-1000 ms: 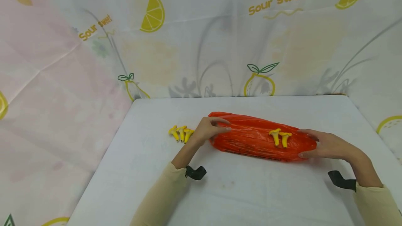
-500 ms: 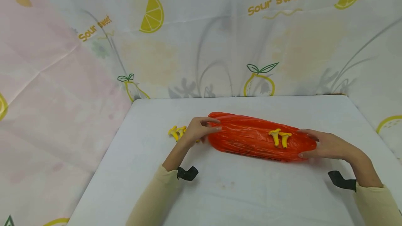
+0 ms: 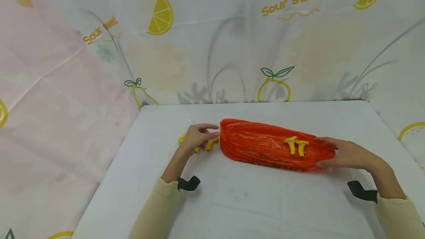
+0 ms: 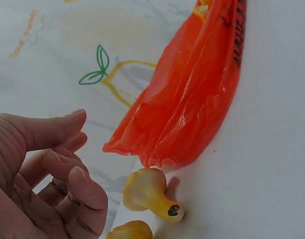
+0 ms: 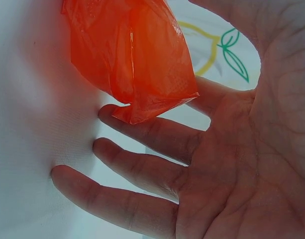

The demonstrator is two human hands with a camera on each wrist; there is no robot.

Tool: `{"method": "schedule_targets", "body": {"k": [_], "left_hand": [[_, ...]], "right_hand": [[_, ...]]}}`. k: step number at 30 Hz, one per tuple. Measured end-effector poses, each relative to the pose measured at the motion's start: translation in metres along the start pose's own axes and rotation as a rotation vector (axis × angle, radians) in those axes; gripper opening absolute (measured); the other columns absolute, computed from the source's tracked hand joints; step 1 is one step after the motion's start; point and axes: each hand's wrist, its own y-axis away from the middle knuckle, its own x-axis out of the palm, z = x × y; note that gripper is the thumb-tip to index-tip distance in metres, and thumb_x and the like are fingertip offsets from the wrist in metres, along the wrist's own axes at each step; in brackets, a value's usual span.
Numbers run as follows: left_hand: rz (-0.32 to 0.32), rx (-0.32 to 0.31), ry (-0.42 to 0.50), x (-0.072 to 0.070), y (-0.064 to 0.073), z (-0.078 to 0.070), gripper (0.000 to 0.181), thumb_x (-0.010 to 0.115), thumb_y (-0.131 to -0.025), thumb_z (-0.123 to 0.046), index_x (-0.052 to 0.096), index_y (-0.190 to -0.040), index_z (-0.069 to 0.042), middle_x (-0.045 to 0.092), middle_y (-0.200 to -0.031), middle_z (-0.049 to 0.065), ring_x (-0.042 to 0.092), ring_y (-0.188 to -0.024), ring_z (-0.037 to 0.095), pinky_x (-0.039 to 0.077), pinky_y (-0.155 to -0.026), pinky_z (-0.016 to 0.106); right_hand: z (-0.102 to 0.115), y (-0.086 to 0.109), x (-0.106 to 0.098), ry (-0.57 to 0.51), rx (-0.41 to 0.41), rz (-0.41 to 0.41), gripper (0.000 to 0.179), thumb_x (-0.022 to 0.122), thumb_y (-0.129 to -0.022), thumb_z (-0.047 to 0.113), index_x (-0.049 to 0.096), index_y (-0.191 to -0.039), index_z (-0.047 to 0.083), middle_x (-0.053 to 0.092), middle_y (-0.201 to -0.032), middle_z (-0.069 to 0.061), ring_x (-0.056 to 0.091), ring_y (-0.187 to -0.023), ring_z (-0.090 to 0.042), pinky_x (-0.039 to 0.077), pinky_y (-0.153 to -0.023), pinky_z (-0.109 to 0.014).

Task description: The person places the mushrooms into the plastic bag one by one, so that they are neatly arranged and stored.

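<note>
An orange-red plastic bag (image 3: 255,146) lies flat and long across the table. Two yellow chanterelle mushrooms (image 3: 290,145) sit on its right part. My left hand (image 3: 198,135) hovers just off the bag's left end, fingers loosely curled, holding nothing. Under and around it are several more chanterelles, partly hidden by the hand; one mushroom (image 4: 148,193) shows in the left wrist view close to the bag's end. My right hand (image 3: 355,154) is spread around the bag's right end, thumb and fingers on either side. Its fingers (image 5: 137,164) look straight in the right wrist view.
The white table (image 3: 259,205) runs up to a hanging cloth (image 3: 206,54) printed with lemons at the back and sides. A black wrist mount (image 3: 189,183) sticks out from the left wrist, another mount (image 3: 362,191) from the right.
My left hand has drawn leftward off the bag's left end and over the loose chanterelles, covering more of them. The right hand and the bag have stayed almost still.
</note>
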Motion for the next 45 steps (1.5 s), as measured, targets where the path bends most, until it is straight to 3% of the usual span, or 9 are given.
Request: {"method": "schedule_targets", "body": {"k": [4,11,23,31,45], "left_hand": [[-0.049,-0.032,0.027,-0.008,0.0,0.003,0.04,0.079,-0.085,-0.023,0.07,-0.12,-0.006,0.05,-0.071,0.016,0.042,-0.05,0.019,0.042,-0.047,0.025],[-0.091,-0.059,0.032,-0.022,0.003,0.006,0.043,0.079,-0.085,-0.024,0.068,-0.122,-0.005,0.048,-0.067,0.004,0.041,-0.05,0.015,0.044,-0.046,0.023],[-0.176,-0.066,-0.008,-0.046,0.009,0.018,0.044,0.079,-0.085,-0.027,0.069,-0.123,-0.007,0.053,-0.073,0.009,0.044,-0.051,0.015,0.048,-0.049,0.024],[-0.252,-0.094,0.007,-0.055,0.015,0.026,0.042,0.077,-0.087,-0.025,0.069,-0.123,-0.007,0.055,-0.077,0.013,0.045,-0.052,0.014,0.049,-0.049,0.023],[-0.292,-0.104,-0.007,-0.067,0.021,0.041,0.042,0.077,-0.087,-0.023,0.067,-0.124,-0.004,0.05,-0.064,0.002,0.043,-0.051,0.013,0.048,-0.046,0.022]], "right_hand": [[-0.001,-0.001,0.0,-0.004,0.001,0.004,0.088,0.076,-0.078,0.052,0.045,-0.141,-0.001,0.046,-0.133,-0.037,0.046,-0.112,-0.05,0.049,-0.079,-0.064],[-0.003,-0.001,0.0,-0.008,0.009,0.008,0.089,0.076,-0.077,0.053,0.045,-0.142,0.0,0.045,-0.133,-0.037,0.045,-0.113,-0.051,0.05,-0.079,-0.063],[-0.003,0.0,0.0,0.006,-0.012,0.009,0.086,0.074,-0.08,0.051,0.045,-0.141,-0.002,0.047,-0.132,-0.036,0.047,-0.112,-0.05,0.049,-0.08,-0.064],[-0.003,0.0,0.0,0.004,-0.008,0.011,0.086,0.075,-0.08,0.051,0.045,-0.141,-0.002,0.046,-0.132,-0.037,0.047,-0.112,-0.05,0.049,-0.08,-0.064],[-0.003,-0.001,0.0,-0.012,-0.007,0.001,0.088,0.076,-0.078,0.052,0.045,-0.141,0.0,0.047,-0.133,-0.036,0.046,-0.113,-0.05,0.049,-0.08,-0.064]]}}
